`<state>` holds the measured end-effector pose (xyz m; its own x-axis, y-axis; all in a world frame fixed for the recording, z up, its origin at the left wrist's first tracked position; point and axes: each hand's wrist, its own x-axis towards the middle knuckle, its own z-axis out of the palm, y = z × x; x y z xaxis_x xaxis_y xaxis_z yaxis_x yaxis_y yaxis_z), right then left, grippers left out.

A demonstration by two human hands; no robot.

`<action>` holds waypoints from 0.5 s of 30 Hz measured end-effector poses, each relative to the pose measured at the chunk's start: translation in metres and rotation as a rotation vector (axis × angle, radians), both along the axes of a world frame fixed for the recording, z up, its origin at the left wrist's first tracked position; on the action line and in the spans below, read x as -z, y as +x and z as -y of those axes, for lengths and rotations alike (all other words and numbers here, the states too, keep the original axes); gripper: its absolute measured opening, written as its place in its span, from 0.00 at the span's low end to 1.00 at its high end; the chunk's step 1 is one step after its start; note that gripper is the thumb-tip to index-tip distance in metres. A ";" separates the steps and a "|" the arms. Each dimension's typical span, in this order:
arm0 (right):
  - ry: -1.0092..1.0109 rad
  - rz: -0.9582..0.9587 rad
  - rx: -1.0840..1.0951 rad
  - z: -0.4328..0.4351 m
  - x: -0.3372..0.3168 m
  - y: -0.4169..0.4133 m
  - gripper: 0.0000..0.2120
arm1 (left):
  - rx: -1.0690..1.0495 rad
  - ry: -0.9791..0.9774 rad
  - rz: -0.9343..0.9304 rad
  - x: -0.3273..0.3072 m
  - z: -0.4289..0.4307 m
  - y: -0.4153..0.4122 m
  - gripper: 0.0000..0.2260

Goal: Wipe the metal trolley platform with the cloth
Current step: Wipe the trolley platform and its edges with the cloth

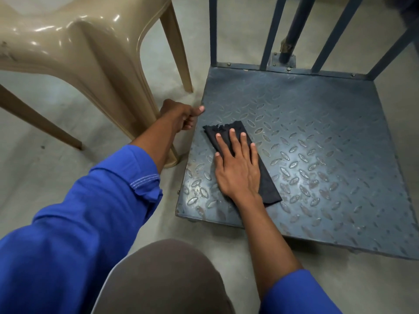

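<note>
The right hand [238, 171] lies flat, fingers spread and straight, pressing the folded black cloth [265, 177] onto the blue-grey metal trolley platform with raised diamond tread [317, 123]; its grip is apart, holding the cloth by downward pressure rather than by pinching. The left hand [181, 116] reaches to the platform's left edge with its grip curled together, the thumb on the rim; whether it truly clasps the edge I cannot tell. To wipe well from here, I judge the palm should keep even weight on the cloth and sweep in long overlapping passes, running along and then across the tread so the raised ridges and the hollows between them both get cleaned, with the other hand steadying the trolley against rolling. The cloth sits near the front-left part of the platform, laid as a long narrow strip slanting away, its far end frayed. The platform rests low on the grey concrete floor [68, 123], beside a glossy beige plastic chair [79, 53], with upright blue metal bars [213, 30] at its far edge. Its surface looks worn, with dull scuffs and rusty specks, most of it not yet under the cloth
</note>
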<state>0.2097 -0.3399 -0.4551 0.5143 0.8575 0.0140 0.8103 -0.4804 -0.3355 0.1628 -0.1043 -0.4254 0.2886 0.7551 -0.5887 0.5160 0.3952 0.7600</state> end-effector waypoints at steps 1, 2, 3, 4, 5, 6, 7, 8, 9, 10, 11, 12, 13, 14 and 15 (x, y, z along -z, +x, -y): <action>-0.002 0.000 -0.029 -0.003 0.000 -0.006 0.27 | -0.016 -0.010 -0.021 -0.001 -0.003 -0.001 0.18; 0.002 0.002 -0.064 -0.002 0.001 -0.012 0.27 | -0.036 -0.005 -0.043 -0.001 -0.005 -0.002 0.18; 0.012 0.008 -0.098 0.003 0.001 -0.019 0.26 | -0.047 0.006 -0.060 -0.001 -0.007 -0.002 0.18; 0.025 0.013 -0.129 0.011 0.001 -0.024 0.26 | -0.047 0.007 -0.060 -0.001 -0.006 -0.002 0.18; 0.034 0.017 -0.157 0.021 0.001 -0.029 0.26 | -0.035 0.004 -0.052 0.000 -0.006 -0.002 0.17; 0.034 0.022 -0.170 0.031 0.002 -0.032 0.26 | -0.025 -0.013 -0.035 0.001 -0.006 -0.002 0.18; 0.028 0.024 -0.166 0.039 0.003 -0.033 0.25 | -0.015 -0.033 -0.014 0.003 -0.007 -0.002 0.18; 0.023 0.026 -0.150 0.044 0.003 -0.031 0.25 | -0.010 -0.049 0.007 0.004 -0.006 -0.003 0.17; 0.025 0.029 -0.127 0.043 0.003 -0.027 0.25 | -0.018 -0.060 0.024 0.005 -0.005 -0.004 0.15; 0.028 0.033 -0.096 0.038 0.003 -0.022 0.25 | -0.046 -0.055 0.034 0.005 -0.004 -0.004 0.12; 0.028 0.033 -0.057 0.027 0.003 -0.016 0.26 | -0.080 -0.043 0.039 0.005 -0.003 -0.005 0.12; 0.025 0.024 -0.016 0.011 0.002 -0.008 0.26 | -0.106 -0.031 0.042 0.005 -0.002 -0.006 0.14; 0.024 0.003 0.025 -0.008 0.000 0.000 0.26 | -0.124 -0.017 0.047 0.005 0.000 -0.006 0.15; 0.020 -0.025 0.057 -0.029 -0.002 0.006 0.26 | -0.128 -0.009 0.049 0.004 0.001 -0.006 0.15; 0.011 -0.048 0.072 -0.048 -0.003 0.010 0.27 | -0.129 -0.006 0.049 0.005 0.002 -0.005 0.12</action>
